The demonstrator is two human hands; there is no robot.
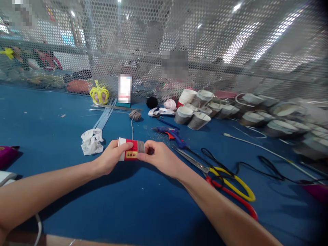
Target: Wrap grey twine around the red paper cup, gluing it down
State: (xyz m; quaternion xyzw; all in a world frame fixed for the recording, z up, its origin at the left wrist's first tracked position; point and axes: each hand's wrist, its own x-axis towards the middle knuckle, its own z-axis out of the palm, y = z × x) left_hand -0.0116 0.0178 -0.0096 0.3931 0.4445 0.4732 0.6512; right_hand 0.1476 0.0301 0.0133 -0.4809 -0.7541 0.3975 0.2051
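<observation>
A red and white paper cup (131,154) lies sideways between my hands, with grey yarn (141,147) wound round its right end. My left hand (112,155) is closed round the white rim end, thumb on top. My right hand (159,155) is closed at the yarn-wrapped end, its thumb pressed against the cup's side and its fingers curled at the end. From the cup a strand runs back to a small grey yarn ball (135,115). Beyond my right hand lies a blue glue gun (170,132).
Large scissors (205,168) with yellow and red handles lie to the right among black cords. Several grey-wrapped cups (199,121) stand at the back right. Crumpled white paper (92,141) sits on the left. A phone (125,89) leans against the perforated metal screen (143,41).
</observation>
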